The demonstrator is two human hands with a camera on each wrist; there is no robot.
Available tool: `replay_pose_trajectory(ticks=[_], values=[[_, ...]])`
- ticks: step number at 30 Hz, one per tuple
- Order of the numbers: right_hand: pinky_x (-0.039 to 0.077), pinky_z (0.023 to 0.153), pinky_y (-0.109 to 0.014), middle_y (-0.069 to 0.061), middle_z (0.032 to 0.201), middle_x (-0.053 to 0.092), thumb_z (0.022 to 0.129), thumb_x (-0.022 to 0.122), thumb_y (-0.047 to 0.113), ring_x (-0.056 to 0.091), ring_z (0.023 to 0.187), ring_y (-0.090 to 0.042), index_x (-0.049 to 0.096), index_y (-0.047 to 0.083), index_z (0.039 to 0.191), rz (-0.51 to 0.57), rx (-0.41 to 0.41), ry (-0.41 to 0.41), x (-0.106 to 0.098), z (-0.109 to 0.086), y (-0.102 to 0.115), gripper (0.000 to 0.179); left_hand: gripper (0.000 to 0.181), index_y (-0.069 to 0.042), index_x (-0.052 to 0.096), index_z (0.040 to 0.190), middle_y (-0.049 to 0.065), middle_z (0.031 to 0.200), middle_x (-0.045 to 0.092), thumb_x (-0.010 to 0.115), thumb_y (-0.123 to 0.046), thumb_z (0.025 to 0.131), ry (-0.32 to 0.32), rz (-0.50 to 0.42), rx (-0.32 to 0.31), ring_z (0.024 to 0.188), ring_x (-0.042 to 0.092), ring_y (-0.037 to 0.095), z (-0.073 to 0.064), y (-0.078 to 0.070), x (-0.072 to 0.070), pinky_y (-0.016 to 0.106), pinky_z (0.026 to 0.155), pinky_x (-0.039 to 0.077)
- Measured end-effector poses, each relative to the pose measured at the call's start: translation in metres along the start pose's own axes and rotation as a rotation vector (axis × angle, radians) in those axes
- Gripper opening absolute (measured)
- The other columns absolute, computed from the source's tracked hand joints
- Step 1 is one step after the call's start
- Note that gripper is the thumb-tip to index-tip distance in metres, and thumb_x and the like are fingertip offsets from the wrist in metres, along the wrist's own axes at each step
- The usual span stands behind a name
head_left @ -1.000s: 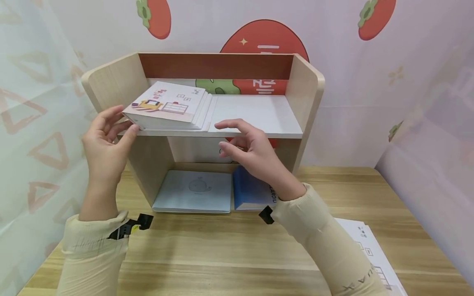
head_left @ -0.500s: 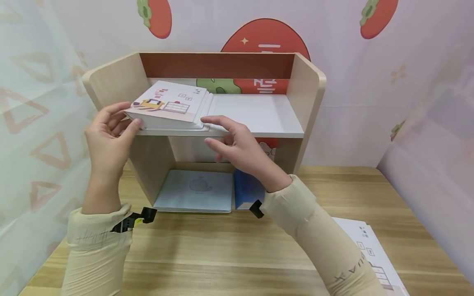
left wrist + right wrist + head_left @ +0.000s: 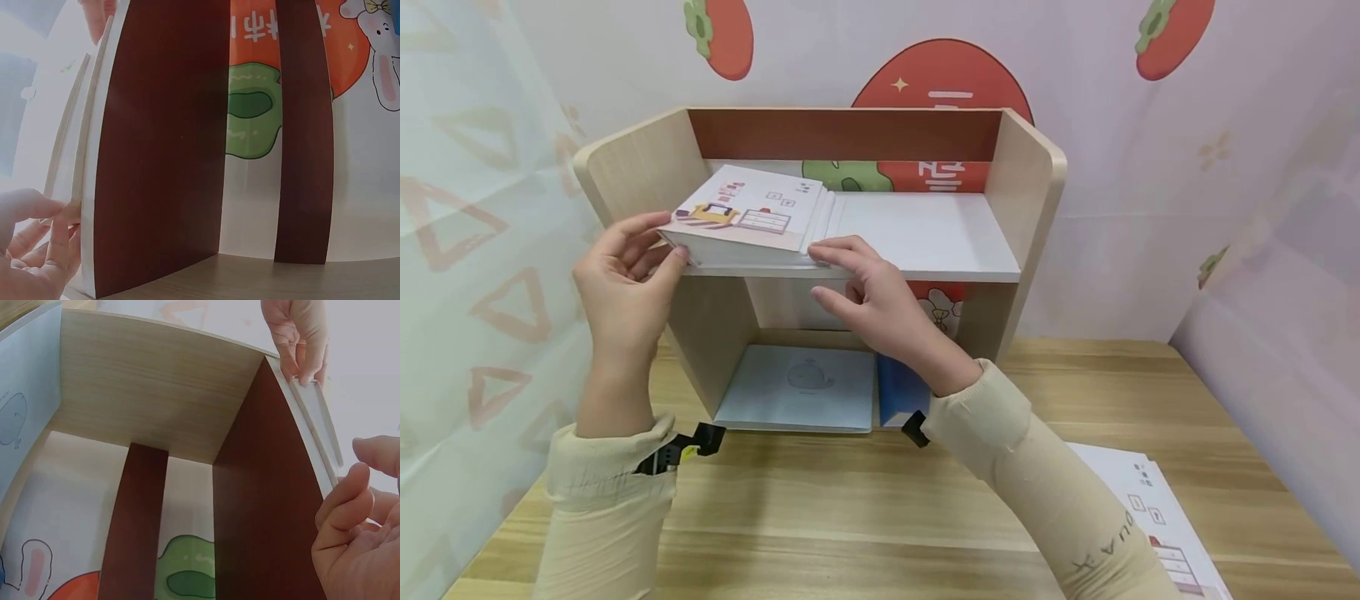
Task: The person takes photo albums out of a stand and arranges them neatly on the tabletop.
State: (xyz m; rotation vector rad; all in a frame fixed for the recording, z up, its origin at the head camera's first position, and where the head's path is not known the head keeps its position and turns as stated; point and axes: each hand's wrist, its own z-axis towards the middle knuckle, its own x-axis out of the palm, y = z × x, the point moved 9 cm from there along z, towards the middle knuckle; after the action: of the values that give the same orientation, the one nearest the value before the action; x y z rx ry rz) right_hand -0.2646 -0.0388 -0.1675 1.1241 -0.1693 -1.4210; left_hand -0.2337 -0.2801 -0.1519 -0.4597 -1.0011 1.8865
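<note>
A thick white book with a printed train picture lies tilted on top of another book at the left of the upper shelf. My left hand pinches its front left corner between thumb and fingers; the left wrist view also shows the fingers at the book edges. At the right side of the books, my right hand touches the lower edge with its fingertips, the thumb apart below the shelf edge. In the right wrist view, the left hand grips the far corner.
The wooden bookshelf stands on the wood-grain table. On its lower level are a light blue whale book and a blue book, partly behind my right arm. More white books lie at the right front, partly under my right sleeve.
My right hand has moved left from over the bare shelf to the right edge of the books. My left hand stays at the corner, its thumb slightly higher against the book.
</note>
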Motion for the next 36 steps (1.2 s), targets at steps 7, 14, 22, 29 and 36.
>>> replay_pose_trajectory(ticks=[7,14,22,29,36], values=[[0.038,0.048,-0.024,0.003,0.120,0.053,0.088,0.063,0.013,0.041,0.050,-0.017,0.059,0.009,0.124,0.045,-0.051,-0.055,-0.005,-0.005,0.002,0.037,0.031,0.000,0.067,0.105,0.007,0.099,0.068,0.066,0.008,0.075,-0.020,-0.081,0.036,0.080,0.064,0.016,-0.011,-0.007,-0.002,0.014,0.073,0.052],[0.042,0.047,-0.024,0.000,0.109,0.054,0.086,0.065,0.014,0.057,0.056,-0.019,0.067,0.008,0.112,0.140,-0.004,-0.142,-0.010,-0.007,-0.003,0.027,0.036,0.000,0.065,0.110,0.008,0.100,0.068,0.065,0.009,0.075,-0.049,-0.134,0.036,0.078,0.063,0.018,-0.021,-0.006,-0.002,0.015,0.070,0.052],[0.039,0.050,-0.022,-0.004,0.101,0.057,0.085,0.066,0.013,0.067,0.070,-0.013,0.071,0.003,0.101,0.250,-0.004,-0.262,-0.013,-0.007,-0.005,0.020,0.040,0.001,0.063,0.115,0.011,0.103,0.065,0.063,0.012,0.076,0.001,-0.196,0.027,0.077,0.061,0.018,-0.025,-0.005,0.005,0.015,0.068,0.052],[0.045,0.052,-0.021,-0.006,0.096,0.061,0.082,0.070,0.016,0.063,0.073,-0.013,0.071,0.002,0.093,0.283,0.019,-0.377,-0.019,-0.011,-0.007,0.018,0.039,-0.002,0.064,0.114,0.006,0.102,0.067,0.063,0.009,0.077,0.010,-0.129,0.065,0.078,0.060,0.019,-0.029,-0.006,0.004,0.014,0.067,0.051],[0.035,0.045,-0.022,-0.008,0.088,0.065,0.082,0.070,0.023,0.057,0.063,-0.015,0.066,0.005,0.088,0.292,0.077,-0.404,-0.016,-0.009,-0.007,0.020,0.039,-0.002,0.063,0.115,0.006,0.106,0.066,0.064,0.008,0.078,0.025,-0.129,0.079,0.085,0.060,0.020,-0.033,-0.008,0.002,0.014,0.067,0.052]])
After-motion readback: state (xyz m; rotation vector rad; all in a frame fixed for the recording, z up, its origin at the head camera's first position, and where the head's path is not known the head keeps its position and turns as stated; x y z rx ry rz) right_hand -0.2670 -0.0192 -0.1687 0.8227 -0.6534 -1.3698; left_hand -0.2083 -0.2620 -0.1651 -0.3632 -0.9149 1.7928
